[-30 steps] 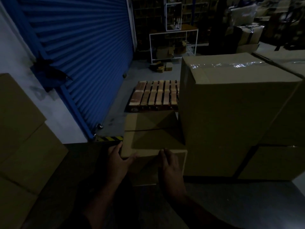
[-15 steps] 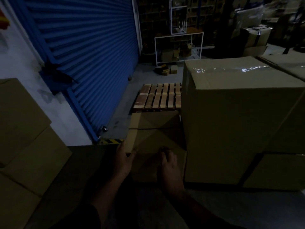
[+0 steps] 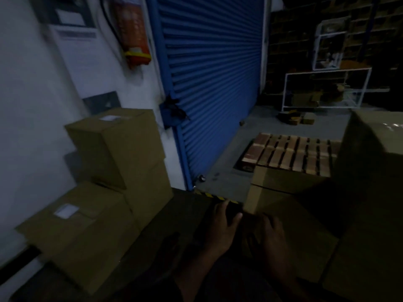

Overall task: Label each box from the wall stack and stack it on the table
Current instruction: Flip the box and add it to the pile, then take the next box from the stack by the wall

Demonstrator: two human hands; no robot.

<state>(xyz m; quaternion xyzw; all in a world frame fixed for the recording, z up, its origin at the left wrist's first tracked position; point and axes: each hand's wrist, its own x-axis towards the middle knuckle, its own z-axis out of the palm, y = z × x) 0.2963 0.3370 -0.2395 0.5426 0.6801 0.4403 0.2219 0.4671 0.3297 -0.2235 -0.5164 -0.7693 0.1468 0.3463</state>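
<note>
A small cardboard box (image 3: 281,192) sits low in the middle right of the dim view, against a much larger taped box (image 3: 370,162). My left hand (image 3: 222,225) is at the small box's near left corner, fingers loosely spread, thumb toward the box. My right hand (image 3: 272,236) lies flat on the box's near face, fingers straight. By the white wall on the left stands the wall stack: an upper box (image 3: 115,144) and a lower front box (image 3: 76,227), each with a white label on top.
A blue roller shutter (image 3: 213,83) fills the middle. A wooden pallet (image 3: 287,153) lies on the floor behind the small box. A fire extinguisher (image 3: 133,33) hangs on the wall. White metal racks (image 3: 327,88) stand at the back right.
My view has swung left, bringing the wall stack and extinguisher into sight. My left hand has slipped off the small box's left edge to its corner; my right hand stays on the near face.
</note>
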